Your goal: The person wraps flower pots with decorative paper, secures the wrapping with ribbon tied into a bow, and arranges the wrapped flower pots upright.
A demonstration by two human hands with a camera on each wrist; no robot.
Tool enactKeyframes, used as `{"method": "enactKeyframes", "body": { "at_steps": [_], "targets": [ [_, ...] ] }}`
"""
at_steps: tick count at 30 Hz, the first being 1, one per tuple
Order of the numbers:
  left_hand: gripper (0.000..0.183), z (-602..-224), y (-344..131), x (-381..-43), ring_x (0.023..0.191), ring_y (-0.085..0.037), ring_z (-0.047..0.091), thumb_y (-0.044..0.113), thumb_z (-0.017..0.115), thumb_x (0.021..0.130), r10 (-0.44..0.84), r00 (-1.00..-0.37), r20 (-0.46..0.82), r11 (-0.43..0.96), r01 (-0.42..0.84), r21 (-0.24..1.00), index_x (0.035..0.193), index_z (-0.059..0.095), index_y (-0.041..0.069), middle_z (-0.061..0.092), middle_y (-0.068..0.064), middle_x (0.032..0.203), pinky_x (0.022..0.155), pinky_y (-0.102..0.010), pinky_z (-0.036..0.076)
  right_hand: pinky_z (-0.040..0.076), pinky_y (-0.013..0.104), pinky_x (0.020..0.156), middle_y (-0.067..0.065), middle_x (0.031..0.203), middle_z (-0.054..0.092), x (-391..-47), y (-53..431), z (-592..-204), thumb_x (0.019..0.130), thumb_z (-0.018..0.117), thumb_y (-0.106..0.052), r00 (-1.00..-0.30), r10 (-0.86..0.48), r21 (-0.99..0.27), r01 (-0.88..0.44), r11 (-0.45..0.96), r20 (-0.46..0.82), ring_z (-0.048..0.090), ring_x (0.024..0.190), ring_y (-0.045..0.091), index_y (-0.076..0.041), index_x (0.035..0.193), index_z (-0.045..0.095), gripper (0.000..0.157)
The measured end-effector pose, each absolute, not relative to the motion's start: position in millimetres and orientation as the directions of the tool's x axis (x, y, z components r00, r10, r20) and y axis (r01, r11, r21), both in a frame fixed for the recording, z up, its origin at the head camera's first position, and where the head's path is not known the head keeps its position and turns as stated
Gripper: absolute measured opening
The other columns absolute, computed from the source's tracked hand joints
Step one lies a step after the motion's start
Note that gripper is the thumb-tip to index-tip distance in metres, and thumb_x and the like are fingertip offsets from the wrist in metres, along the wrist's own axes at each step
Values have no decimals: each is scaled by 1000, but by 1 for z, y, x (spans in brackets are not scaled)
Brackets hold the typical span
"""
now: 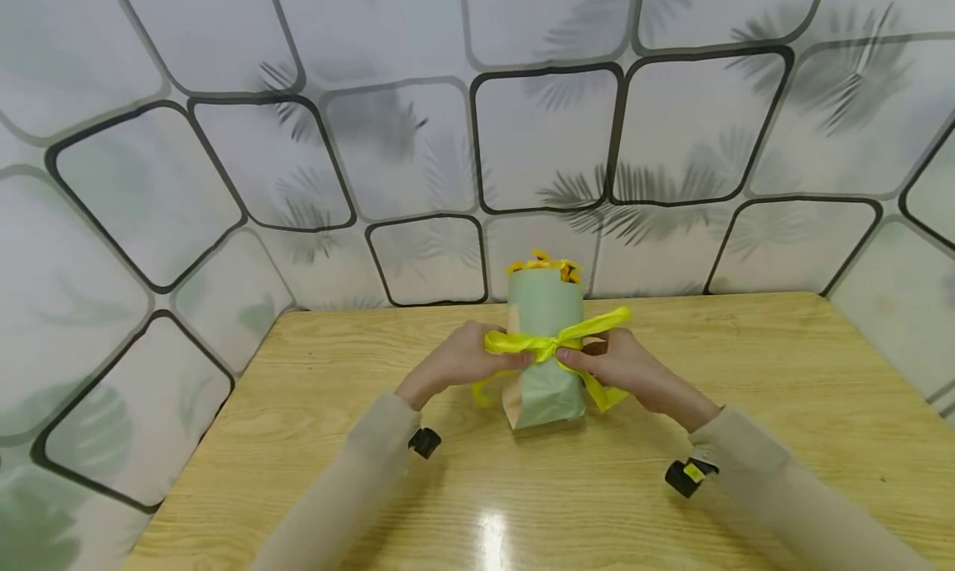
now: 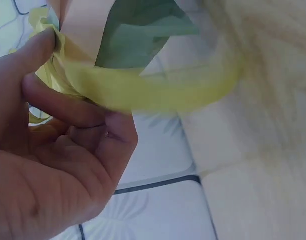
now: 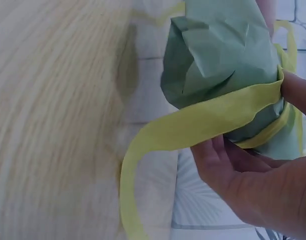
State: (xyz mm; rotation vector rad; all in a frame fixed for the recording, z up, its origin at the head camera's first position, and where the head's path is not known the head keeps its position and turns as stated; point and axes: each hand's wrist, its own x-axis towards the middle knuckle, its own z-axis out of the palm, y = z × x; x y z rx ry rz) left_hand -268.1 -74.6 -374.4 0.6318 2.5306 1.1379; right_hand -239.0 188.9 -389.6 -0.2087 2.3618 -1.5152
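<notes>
A small bouquet in pale green wrapping paper [image 1: 546, 302] stands over the table with yellow-orange flowers [image 1: 543, 263] at its top. Round its middle runs a yellow ribbon [image 1: 595, 326], tied in a bow at the front. My left hand [image 1: 464, 357] pinches the ribbon beside the knot, its thumb in front and other fingers curled. On the other side, my right hand [image 1: 640, 370] has its thumb on the ribbon near the knot and its fingers bent behind the wrapping. A ribbon tail [image 3: 193, 122] hangs down in the right wrist view; another ribbon length [image 2: 158, 92] is blurred in the left wrist view.
The light wooden table [image 1: 313, 364] carries the bouquet near its back edge. Behind and at both sides stands a pale wall covering [image 1: 418, 157] with dark outlined shapes and leaf prints. Small black devices [image 1: 424, 442] sit at both wrists.
</notes>
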Motion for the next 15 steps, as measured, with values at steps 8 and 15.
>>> {"method": "enactKeyframes", "body": {
  "at_steps": [8,15],
  "targets": [
    [55,-363,-76,-272,119,-22,65,27,87,83,465,-874,140,622,435,651,131,64,11,70,-5,126,104,-42,53,58,31,89,20,144,53,-241,183,-381,91,80,-29,-959,-278,-921,-162,353,62,64,118,29,-4,148,42,73],
    [58,-377,-76,-268,129,-30,63,21,82,87,494,-845,207,596,502,627,138,57,8,67,-12,136,108,-46,52,56,22,86,19,142,56,-246,182,-399,88,82,-11,-914,-320,-877,-354,324,250,61,111,12,-7,152,42,76]
  ]
}}
